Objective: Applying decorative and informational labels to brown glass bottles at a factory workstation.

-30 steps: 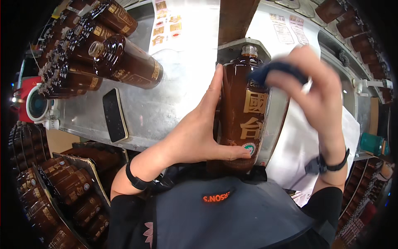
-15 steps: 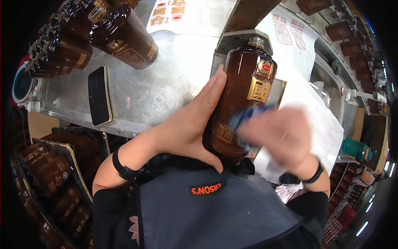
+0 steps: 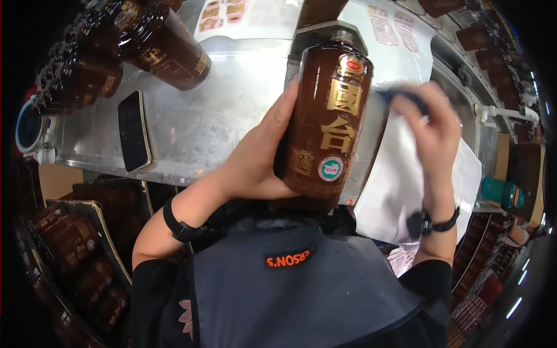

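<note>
A brown glass bottle [image 3: 313, 122] with gold characters and a round green-and-white sticker [image 3: 331, 169] lies tilted in front of me, its neck pointing away. Round its left side my left hand [image 3: 255, 159] is wrapped, thumb near the base and fingers along the body. Off the bottle to the right, my right hand [image 3: 436, 119] is raised and smeared by motion, closed on a dark blue piece that looks like a cloth [image 3: 413, 100]. Behind the bottle's neck stands a dark metal bracket [image 3: 299, 43].
On the metal table [image 3: 191, 124] a phone [image 3: 134, 130] lies at the left. Several brown bottles [image 3: 168, 49] stand at the back left. Sheets of label stickers [image 3: 386, 29] lie at the back, white paper [image 3: 389, 191] at the right. A teal container [image 3: 502, 192] sits far right.
My right hand has moved from the bottle's face up and to the right with the blue piece, uncovering the lower gold character and round sticker. My left hand and the bottle have shifted slightly left.
</note>
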Demonstrator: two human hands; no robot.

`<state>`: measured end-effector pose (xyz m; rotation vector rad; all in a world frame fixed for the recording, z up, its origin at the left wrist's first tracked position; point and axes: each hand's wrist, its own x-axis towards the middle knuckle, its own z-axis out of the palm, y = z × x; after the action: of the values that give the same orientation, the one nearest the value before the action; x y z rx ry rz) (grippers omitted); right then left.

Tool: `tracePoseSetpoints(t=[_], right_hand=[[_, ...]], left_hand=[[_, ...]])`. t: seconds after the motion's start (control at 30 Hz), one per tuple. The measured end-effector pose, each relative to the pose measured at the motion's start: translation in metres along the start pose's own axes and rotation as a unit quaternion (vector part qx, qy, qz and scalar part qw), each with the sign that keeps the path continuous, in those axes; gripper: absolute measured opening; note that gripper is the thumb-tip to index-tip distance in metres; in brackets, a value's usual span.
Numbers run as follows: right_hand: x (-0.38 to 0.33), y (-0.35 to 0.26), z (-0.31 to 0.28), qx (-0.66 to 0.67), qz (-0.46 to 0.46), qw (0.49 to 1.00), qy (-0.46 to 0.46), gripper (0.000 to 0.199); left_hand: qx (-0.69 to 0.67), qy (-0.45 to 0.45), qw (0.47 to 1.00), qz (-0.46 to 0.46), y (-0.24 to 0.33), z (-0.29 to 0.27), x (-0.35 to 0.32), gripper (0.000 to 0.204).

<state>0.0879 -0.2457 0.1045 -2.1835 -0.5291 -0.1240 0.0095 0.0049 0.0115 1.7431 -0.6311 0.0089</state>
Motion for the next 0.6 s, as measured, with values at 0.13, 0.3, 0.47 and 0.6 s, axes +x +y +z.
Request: tracePoseSetpoints(t=[0.13, 0.3, 0.47, 0.6], right_hand=[[-0.014, 0.002, 0.000, -0.026, -0.183, 0.983, -0.005, 0.029], [0.014, 0.008, -0.010, -0.069, -0.012, 0.997, 0.023, 0.022], [0.017, 0.017, -0.006, -0.088, -0.109, 0.990, -0.019, 0.019], [0.025, 0.014, -0.011, -0.078, -0.059, 0.995, 0.032, 0.018]], left_hand=[[0.001, -0.017, 1.000, -0.017, -0.001, -0.001, 0.000, 0.129], [0.003, -0.022, 1.000, 0.006, -0.005, -0.002, 0.003, 0.127], [-0.003, -0.008, 1.000, 0.010, 0.000, -0.001, 0.005, 0.125], [0.076, 0.019, 0.996, 0.040, 0.009, -0.003, 0.004, 0.125]])
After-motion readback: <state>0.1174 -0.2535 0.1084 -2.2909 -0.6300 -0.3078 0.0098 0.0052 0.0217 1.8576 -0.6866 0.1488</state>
